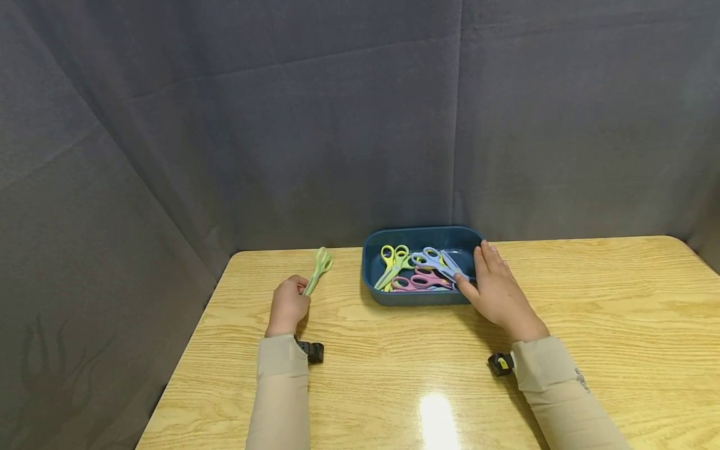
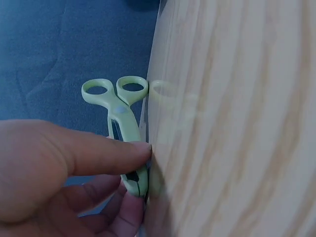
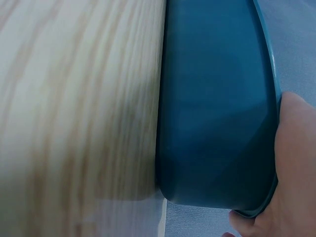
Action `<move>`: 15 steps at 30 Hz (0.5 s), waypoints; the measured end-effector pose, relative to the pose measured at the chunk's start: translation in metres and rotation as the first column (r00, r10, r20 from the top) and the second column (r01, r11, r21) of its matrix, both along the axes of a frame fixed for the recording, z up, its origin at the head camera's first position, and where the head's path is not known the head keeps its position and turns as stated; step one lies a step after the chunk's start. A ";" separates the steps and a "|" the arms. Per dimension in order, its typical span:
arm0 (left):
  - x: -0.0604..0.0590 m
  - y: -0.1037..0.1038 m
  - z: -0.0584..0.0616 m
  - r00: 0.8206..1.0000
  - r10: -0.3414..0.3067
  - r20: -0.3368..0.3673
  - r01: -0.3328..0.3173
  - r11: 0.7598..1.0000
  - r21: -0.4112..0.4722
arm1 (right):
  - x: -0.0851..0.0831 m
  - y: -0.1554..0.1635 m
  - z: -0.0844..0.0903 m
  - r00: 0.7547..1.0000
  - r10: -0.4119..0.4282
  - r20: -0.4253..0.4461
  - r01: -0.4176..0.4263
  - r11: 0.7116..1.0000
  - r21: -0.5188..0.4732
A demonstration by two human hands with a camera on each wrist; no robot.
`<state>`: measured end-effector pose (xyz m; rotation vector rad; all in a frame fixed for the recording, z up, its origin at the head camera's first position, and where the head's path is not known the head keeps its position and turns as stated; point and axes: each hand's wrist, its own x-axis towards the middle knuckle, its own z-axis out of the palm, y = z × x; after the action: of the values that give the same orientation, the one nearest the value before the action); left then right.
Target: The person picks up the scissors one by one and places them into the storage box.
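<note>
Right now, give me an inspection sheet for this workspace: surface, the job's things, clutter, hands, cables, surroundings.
Surface: wooden table, light grain, a glare spot near the front edge.
Job's things: pale green scissors on the table, blade end in the left hand; blue tray holding yellow scissors, pink scissors and blue scissors.
Clutter: nothing seen.
Hands: left hand pinches the pale green scissors by the blades; right hand rests on the tray's right rim, fingers mostly straight.
Cables: nothing seen; a small black device sits at each wrist.
Surroundings: dark grey fabric backdrop behind and at the left.
</note>
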<state>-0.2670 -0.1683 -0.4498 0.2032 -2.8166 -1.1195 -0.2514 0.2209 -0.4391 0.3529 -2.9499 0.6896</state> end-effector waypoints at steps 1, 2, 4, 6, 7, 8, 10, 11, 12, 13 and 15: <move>0.000 0.001 0.000 1.000 -0.002 -0.006 0.002 1.000 0.003 | 0.000 0.000 0.000 1.000 0.001 0.000 -0.001 1.000 0.000; 0.000 0.001 0.000 1.000 -0.004 -0.011 0.004 1.000 0.005 | 0.000 0.000 0.000 1.000 0.001 0.000 -0.001 1.000 0.000; 0.000 0.003 0.000 1.000 -0.007 -0.017 0.007 1.000 0.005 | 0.000 -0.001 0.000 1.000 0.002 -0.001 -0.002 1.000 0.001; 0.000 0.004 -0.001 1.000 -0.010 -0.014 0.010 1.000 0.001 | 0.000 -0.001 0.000 1.000 0.001 -0.001 -0.001 1.000 0.001; 0.000 0.005 -0.001 1.000 -0.011 -0.008 0.011 1.000 -0.003 | 0.000 -0.001 0.000 1.000 0.000 0.000 0.000 1.000 0.001; 0.000 0.005 -0.001 1.000 -0.012 -0.004 0.012 1.000 -0.007 | 0.000 -0.001 0.000 1.000 0.000 0.000 0.000 1.000 0.002; 0.000 0.006 -0.001 1.000 -0.015 0.003 0.015 1.000 -0.017 | 0.000 0.000 0.000 1.000 -0.001 0.001 0.001 1.000 0.003; 0.000 0.006 -0.001 1.000 -0.016 0.003 0.016 1.000 -0.021 | 0.000 0.000 0.000 1.000 -0.001 0.003 0.001 1.000 0.004; 0.000 0.007 -0.001 1.000 -0.017 0.001 0.017 1.000 -0.024 | 0.000 0.000 0.000 1.000 -0.002 0.004 0.002 1.000 0.005; 0.000 0.007 -0.001 1.000 -0.017 -0.001 0.017 1.000 -0.026 | 0.000 0.000 0.000 1.000 -0.002 0.005 0.002 1.000 0.005; 0.000 0.008 0.000 1.000 -0.019 -0.008 0.018 0.999 -0.030 | 0.000 0.000 0.000 1.000 -0.002 0.006 0.002 1.000 0.008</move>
<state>-0.2668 -0.1602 -0.4498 0.1697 -2.8311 -1.0792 -0.2516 0.2210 -0.4389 0.3484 -2.9593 0.6802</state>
